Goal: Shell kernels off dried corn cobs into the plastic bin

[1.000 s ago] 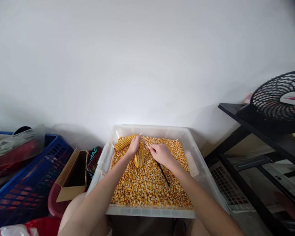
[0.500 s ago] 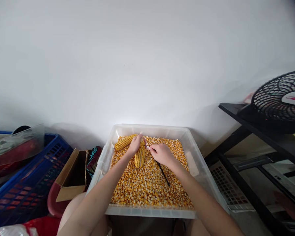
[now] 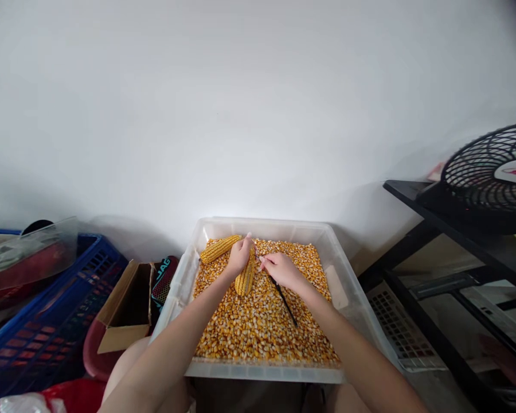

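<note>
Over a plastic tub of loose corn kernels (image 3: 258,332), my left hand (image 3: 239,255) is closed around the upper end of an ear of corn (image 3: 245,281). That ear points down toward me, and its top is hidden by my fingers. A second ear of corn (image 3: 217,249) lies just left of this hand on the kernels. My right hand (image 3: 280,269) is closed close beside the ear, fingertips near its upper right side. From beneath it a thin black stick-like tool (image 3: 287,305) slants down to the right; the grip on it is mostly hidden.
The translucent tub (image 3: 264,374) stands before my knees, against a white wall (image 3: 258,115). To the left are an open cardboard box (image 3: 124,338) and a blue crate (image 3: 86,275). On the right a black fan (image 3: 490,172) sits on a black stand (image 3: 406,192), near a white basket (image 3: 408,332).
My left hand has shifted slightly right and turned a little over the ear's upper end. The ear's lower end has moved slightly down. My right hand stays nearly in place.
</note>
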